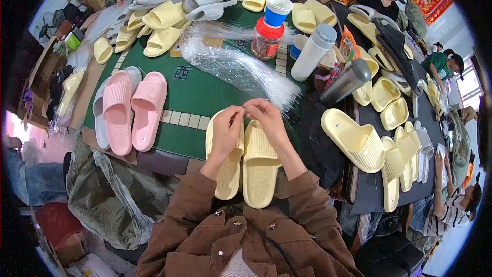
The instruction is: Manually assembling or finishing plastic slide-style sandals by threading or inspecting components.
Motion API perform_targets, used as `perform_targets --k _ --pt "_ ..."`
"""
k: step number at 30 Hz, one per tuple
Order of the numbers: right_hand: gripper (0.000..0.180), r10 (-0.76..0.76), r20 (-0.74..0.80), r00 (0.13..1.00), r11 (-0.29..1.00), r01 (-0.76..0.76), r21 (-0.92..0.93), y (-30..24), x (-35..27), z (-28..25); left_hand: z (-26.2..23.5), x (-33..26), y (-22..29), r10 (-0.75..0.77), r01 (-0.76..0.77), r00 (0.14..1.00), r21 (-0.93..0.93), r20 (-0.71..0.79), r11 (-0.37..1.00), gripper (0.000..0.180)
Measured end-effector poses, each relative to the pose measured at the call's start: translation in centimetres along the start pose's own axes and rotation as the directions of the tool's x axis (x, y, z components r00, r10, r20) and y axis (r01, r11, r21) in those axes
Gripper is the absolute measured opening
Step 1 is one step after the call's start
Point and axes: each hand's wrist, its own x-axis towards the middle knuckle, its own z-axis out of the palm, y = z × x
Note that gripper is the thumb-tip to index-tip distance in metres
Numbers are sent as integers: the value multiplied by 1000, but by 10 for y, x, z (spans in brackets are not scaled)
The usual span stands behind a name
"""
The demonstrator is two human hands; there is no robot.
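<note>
A pair of pale yellow slide slippers lies in front of me, the left slipper [226, 177] beside the right slipper [260, 179], toes pointing away. Over their far ends my left hand [227, 131] is closed in a pinch. Close beside it, my right hand [267, 120] also pinches, its fingertips almost meeting the left ones. Whatever thin thing is between the fingers is too small to make out. Just beyond the hands a bundle of clear plastic strands [230, 67] stretches across the green table mat [192, 90].
Pink slippers [148, 110] rest on grey ones at the left. A pile of yellow slippers [164, 16] and grey ones stands behind. A red-lidded jar [266, 42] with a paper cup [278, 11], a white bottle [313, 51] and a grey flask [346, 82] stand right. Other people work around.
</note>
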Motion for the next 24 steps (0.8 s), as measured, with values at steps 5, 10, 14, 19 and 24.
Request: perform_targets --k 5,10,14,19,24 --pt "13 -43 16 999 996 44 -78 -3 2 -1 3 4 1 -5 5 1000 -36 2 999 10" --pt "11 -91 -20 996 984 87 -153 4 1 3 2 2 -4 78 -78 997 17 -24 997 9" --pt "9 -121 -102 987 988 111 -106 2 -5 10 1 -1 -4 93 -92 995 62 -20 994 9" --pt "9 -97 -42 994 979 88 -185 10 -3 2 2 -4 -4 39 -39 999 12 -7 999 10" --pt "9 -121 -45 992 964 107 -245 10 1 4 4 0 -12 36 -36 999 22 -2 999 10"
